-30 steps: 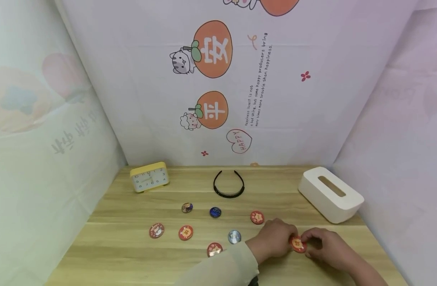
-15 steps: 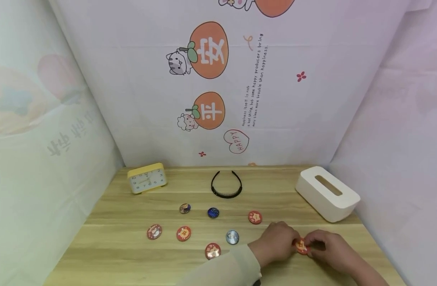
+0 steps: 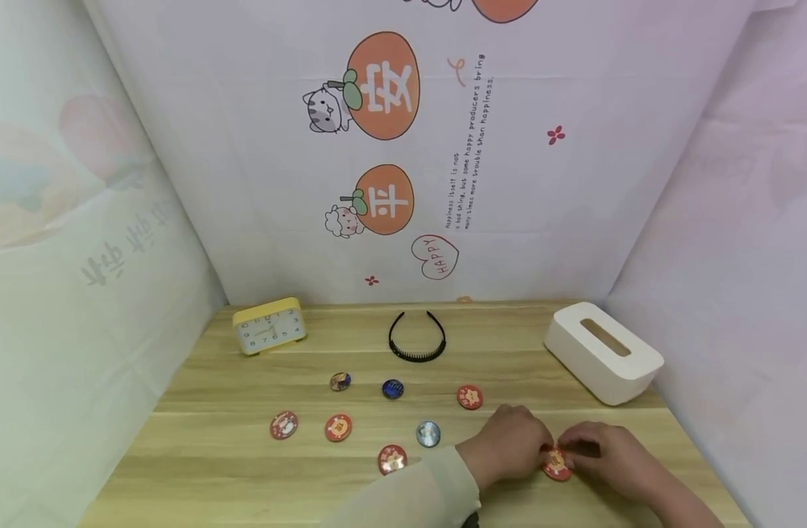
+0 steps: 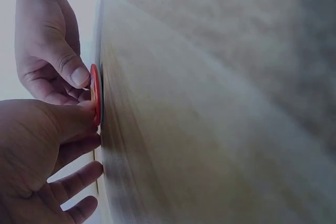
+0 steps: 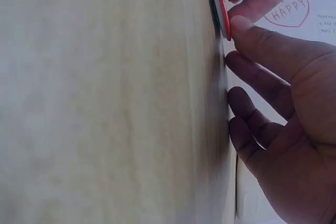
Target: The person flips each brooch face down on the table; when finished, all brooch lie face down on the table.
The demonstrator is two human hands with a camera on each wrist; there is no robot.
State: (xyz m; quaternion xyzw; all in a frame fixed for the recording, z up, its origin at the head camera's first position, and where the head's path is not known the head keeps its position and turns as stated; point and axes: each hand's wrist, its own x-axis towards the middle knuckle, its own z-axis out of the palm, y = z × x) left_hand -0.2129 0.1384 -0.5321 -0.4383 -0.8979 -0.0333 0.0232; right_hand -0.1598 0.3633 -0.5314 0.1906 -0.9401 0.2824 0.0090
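Observation:
At the front right of the table, a red round badge (image 3: 557, 466) with a yellow figure lies between both hands. My left hand (image 3: 514, 446) pinches its left edge. My right hand (image 3: 610, 456) pinches it from the right, with a gap showing between thumb and forefinger. In the left wrist view, the badge (image 4: 96, 95) is edge-on beside the tabletop, and both thumbs touch its face. The right wrist view shows the badge's rim (image 5: 222, 9) at the right thumb tip, while the other fingers of the right hand (image 5: 294, 108) are loosely bent near the wood.
Several round badges are spread leftward, including a red star badge (image 3: 470, 397), a pale blue badge (image 3: 428, 433) and a dark blue badge (image 3: 393, 389). Behind them are a black headband (image 3: 417, 357), a yellow clock (image 3: 270, 327) and a white tissue box (image 3: 597, 359).
The badge has turned and shifted slightly nearer the front edge between my hands. Both hands stay close together around it, and the head view has tilted and shifted slightly.

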